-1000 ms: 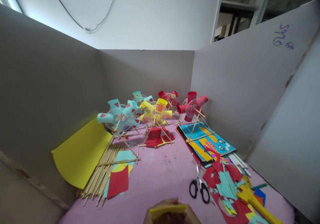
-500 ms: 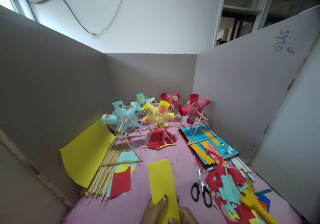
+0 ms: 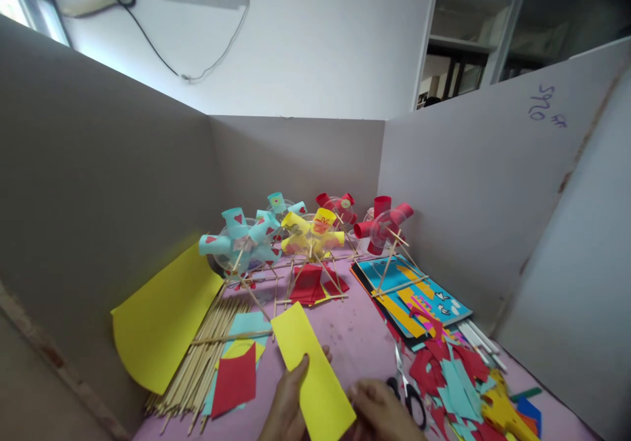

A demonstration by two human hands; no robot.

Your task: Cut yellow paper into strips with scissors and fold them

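A yellow paper strip point(image 3: 323, 385) is tilted in front of me, its top leaning left. My left hand point(image 3: 290, 401) grips it from the left side, thumb on the front face and fingers behind. At the strip's lower right edge, my right hand point(image 3: 382, 409) has its fingers curled and pinched against the paper. Black-handled scissors point(image 3: 409, 388) lie just beyond my right hand, which partly covers one handle. Left of my hands rest a red paper piece point(image 3: 235, 378), light blue paper point(image 3: 248, 326) and a bundle of thin wooden sticks point(image 3: 204, 355).
Blue point(image 3: 239, 237), yellow point(image 3: 313, 234) and red paper pinwheels point(image 3: 384, 224) stand on stick frames at the back. Paper scraps point(image 3: 458, 382), a yellow glue gun point(image 3: 503, 405) and a colourful booklet point(image 3: 419, 293) lie right. A large yellow sheet point(image 3: 162, 323) leans against the left partition.
The yellow strip has tipped leftward from nearly upright. My left hand has shifted left with its thumb higher on the strip, and my right hand has moved right to its lower edge. The view has tilted up.
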